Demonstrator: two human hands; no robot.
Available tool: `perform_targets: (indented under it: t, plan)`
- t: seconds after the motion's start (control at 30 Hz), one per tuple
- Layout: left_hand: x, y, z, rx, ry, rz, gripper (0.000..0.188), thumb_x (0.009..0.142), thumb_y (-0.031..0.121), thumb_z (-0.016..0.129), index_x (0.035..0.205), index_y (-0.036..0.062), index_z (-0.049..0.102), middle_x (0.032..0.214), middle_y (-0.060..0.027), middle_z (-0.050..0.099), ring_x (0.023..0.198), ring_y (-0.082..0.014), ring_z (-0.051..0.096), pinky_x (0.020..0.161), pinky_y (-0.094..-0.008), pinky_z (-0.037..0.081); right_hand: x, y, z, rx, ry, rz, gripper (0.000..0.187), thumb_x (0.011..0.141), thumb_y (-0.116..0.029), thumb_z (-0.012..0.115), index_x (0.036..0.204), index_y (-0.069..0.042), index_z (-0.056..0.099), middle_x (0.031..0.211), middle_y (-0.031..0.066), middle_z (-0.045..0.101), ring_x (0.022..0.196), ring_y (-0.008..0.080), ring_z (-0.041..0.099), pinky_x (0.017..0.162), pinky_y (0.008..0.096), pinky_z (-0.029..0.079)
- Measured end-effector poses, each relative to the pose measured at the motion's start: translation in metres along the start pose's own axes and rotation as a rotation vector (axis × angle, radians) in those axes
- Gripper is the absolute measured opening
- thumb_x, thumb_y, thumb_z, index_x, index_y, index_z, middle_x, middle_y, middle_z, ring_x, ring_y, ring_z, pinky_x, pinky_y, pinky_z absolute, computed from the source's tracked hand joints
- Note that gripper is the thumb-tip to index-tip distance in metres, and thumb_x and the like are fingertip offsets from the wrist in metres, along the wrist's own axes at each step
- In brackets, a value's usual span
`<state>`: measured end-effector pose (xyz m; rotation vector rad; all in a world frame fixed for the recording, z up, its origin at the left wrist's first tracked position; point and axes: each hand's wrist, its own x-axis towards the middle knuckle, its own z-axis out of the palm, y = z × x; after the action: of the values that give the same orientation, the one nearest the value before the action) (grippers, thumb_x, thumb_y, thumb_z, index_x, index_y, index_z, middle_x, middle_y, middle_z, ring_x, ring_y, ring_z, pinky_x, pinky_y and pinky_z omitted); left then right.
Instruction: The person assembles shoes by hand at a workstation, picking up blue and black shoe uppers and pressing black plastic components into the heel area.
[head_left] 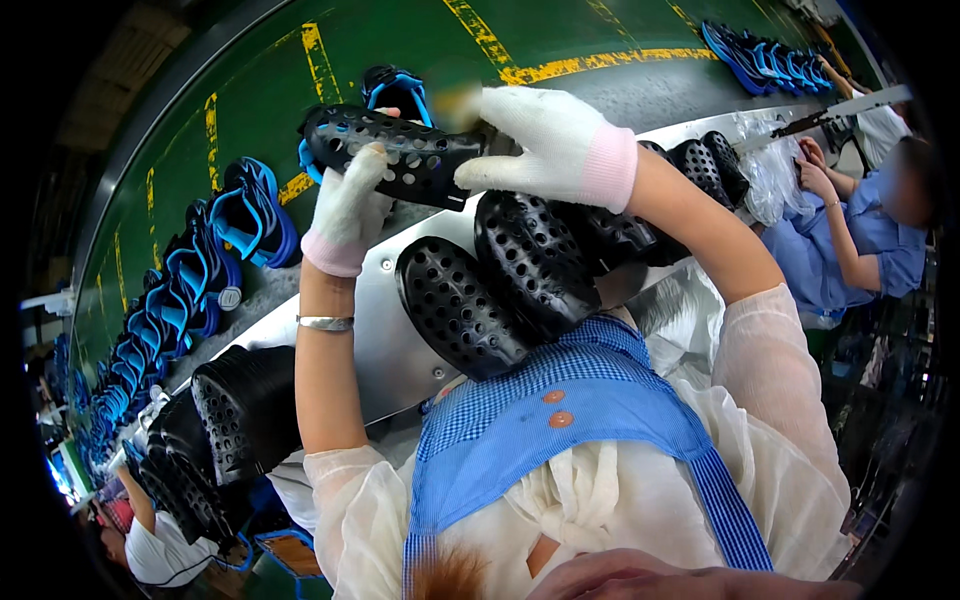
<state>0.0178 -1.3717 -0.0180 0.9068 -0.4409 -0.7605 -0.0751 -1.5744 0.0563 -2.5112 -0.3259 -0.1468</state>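
Two gloved hands lift one black perforated clog (400,152) above the green conveyor (270,90). The left hand (347,208) is wrapped around its toe end, while the right hand (548,142) clamps the heel. Best practice here, arguably: keep both grips firm and turn it slowly, clear of the black clogs stacked on the metal bench (370,340).

Both forearms rise from the lower edge, bare between gauzy white sleeves and white knit gloves with pink cuffs. The left hand (348,208) is raised with fingers curled upward, its grip closed around what it holds (a thin metal bangle circles that wrist). The right hand (548,145) reaches across from the right, wrist bent, palm down, fingers spread and folded over the top, its grip closed as well.
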Motion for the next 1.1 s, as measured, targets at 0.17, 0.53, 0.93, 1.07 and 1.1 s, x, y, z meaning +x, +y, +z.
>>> perform_targets:
  t: [0.17, 0.53, 0.93, 1.07, 1.1]
  plan:
    - [0.007, -0.019, -0.012, -0.094, 0.101, -0.039, 0.034, 0.089, 0.02, 0.06, 0.113, -0.0014, 0.049, 0.107, -0.0108, 0.058, 0.095, -0.0202, 0.059, 0.083, -0.0358, 0.051, 0.006, 0.017, 0.02, -0.057, -0.012, 0.035, 0.035, 0.075, -0.033, 0.064, 0.087, 0.0, 0.058, 0.077, 0.0164, 0.061, 0.073, 0.03, 0.061, 0.067, 0.0363, 0.049]
    - [0.03, -0.039, -0.026, 1.512, 0.156, 0.035, 0.052, 0.076, 0.033, 0.067, 0.115, 0.002, 0.054, 0.116, -0.0152, 0.051, 0.099, -0.0314, 0.058, 0.086, -0.0371, 0.047, 0.017, 0.05, -0.001, -0.169, 0.012, 0.201, 0.028, 0.076, -0.026, 0.061, 0.081, 0.001, 0.059, 0.064, 0.0143, 0.053, 0.057, 0.0223, 0.054, 0.057, 0.0321, 0.044]
    - [0.058, -0.081, -0.026, 1.474, 0.073, 0.048, 0.029, 0.081, 0.023, 0.059, 0.104, 0.005, 0.063, 0.101, -0.0151, 0.061, 0.097, -0.0335, 0.056, 0.088, -0.0389, 0.045, 0.119, 0.059, 0.009, -0.447, -0.477, 0.219, 0.044, 0.076, -0.04, 0.055, 0.078, 0.002, 0.065, 0.066, 0.0163, 0.062, 0.055, 0.0265, 0.062, 0.054, 0.0361, 0.052]
    - [0.059, -0.083, -0.029, 1.425, 0.087, -0.038, 0.03, 0.08, 0.023, 0.06, 0.102, 0.0041, 0.064, 0.103, -0.0159, 0.061, 0.099, -0.0331, 0.055, 0.089, -0.0384, 0.044, 0.13, 0.056, 0.064, -0.617, -0.489, 0.209, 0.031, 0.077, -0.028, 0.054, 0.089, -0.004, 0.069, 0.09, 0.0194, 0.066, 0.085, 0.0343, 0.064, 0.076, 0.0399, 0.052]
    - [0.063, -0.086, -0.034, 1.529, 0.052, 0.039, 0.034, 0.08, 0.028, 0.061, 0.102, 0.0025, 0.064, 0.092, -0.0154, 0.064, 0.086, -0.0299, 0.061, 0.079, -0.0361, 0.049, 0.132, 0.057, 0.075, -0.589, -0.482, 0.257, 0.03, 0.078, -0.026, 0.054, 0.091, -0.004, 0.069, 0.093, 0.0191, 0.066, 0.086, 0.034, 0.064, 0.077, 0.0401, 0.052]
